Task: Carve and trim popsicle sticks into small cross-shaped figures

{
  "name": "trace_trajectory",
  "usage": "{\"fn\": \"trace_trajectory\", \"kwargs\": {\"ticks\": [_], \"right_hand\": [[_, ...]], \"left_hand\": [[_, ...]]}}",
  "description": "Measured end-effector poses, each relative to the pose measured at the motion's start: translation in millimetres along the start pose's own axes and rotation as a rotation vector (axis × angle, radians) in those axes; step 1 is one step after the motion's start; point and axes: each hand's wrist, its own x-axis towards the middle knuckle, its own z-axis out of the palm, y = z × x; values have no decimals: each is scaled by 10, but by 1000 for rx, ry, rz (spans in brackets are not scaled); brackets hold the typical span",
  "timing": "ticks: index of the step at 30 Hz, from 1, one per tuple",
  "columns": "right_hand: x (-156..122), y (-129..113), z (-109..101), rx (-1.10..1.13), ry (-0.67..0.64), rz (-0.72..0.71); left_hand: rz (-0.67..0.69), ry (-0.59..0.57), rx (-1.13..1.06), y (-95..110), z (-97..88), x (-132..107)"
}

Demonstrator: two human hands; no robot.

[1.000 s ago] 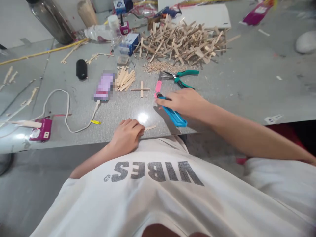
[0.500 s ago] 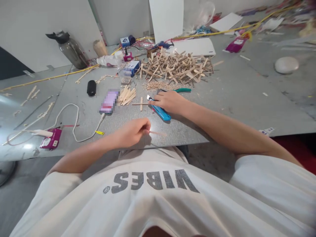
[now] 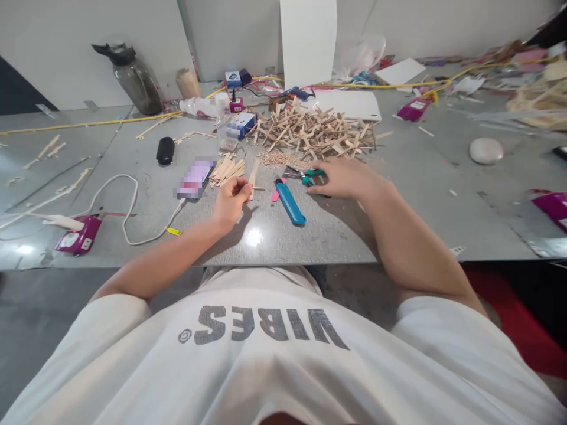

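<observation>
— What has shifted?
— The right hand (image 3: 343, 177) has left the blue knife (image 3: 289, 202) and now lies over the green pliers (image 3: 310, 175). The left hand (image 3: 230, 200) has come forward from the table edge with its stick (image 3: 254, 172).
— How are they gripped?
— Thumb and fingers are pinched together on the stick's lower end, and it tilts up off the surface. The right fingers cover the plier handles, but I cannot tell whether they are closed around them.
— The surface and the room?
— A grey table (image 3: 420, 195), littered, with a glare spot near its front edge. Behind it is a white wall (image 3: 66, 35), and a white board (image 3: 308, 38) stands upright.
— Counts?
— One knife, lying flat between the hands. One pair of pliers, one phone (image 3: 195, 178) on a white cable (image 3: 128, 206), and one dark bottle (image 3: 133, 77). There is a small stack of sticks (image 3: 227, 168) beside the phone, and a heap of stick crosses (image 3: 310, 127) too many to count.
</observation>
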Motion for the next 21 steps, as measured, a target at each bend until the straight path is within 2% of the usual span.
{"fn": "trace_trajectory", "kwargs": {"ticks": [3,5,12,17,21], "right_hand": [[7,-88,19,-37,-55,92],[14,-151,44,-34,-66,98],[18,-148,88,9,17,152],[10,-204,16,219,83,27],[-29,-385,-7,229,142,-81]], "left_hand": [[-18,-3,-37,-8,32,-37],[-26,4,-55,-10,50,-39],[-50,37,-117,-14,46,9],[-75,50,-153,19,59,-5],[-92,59,-150,60,71,-23]]}}
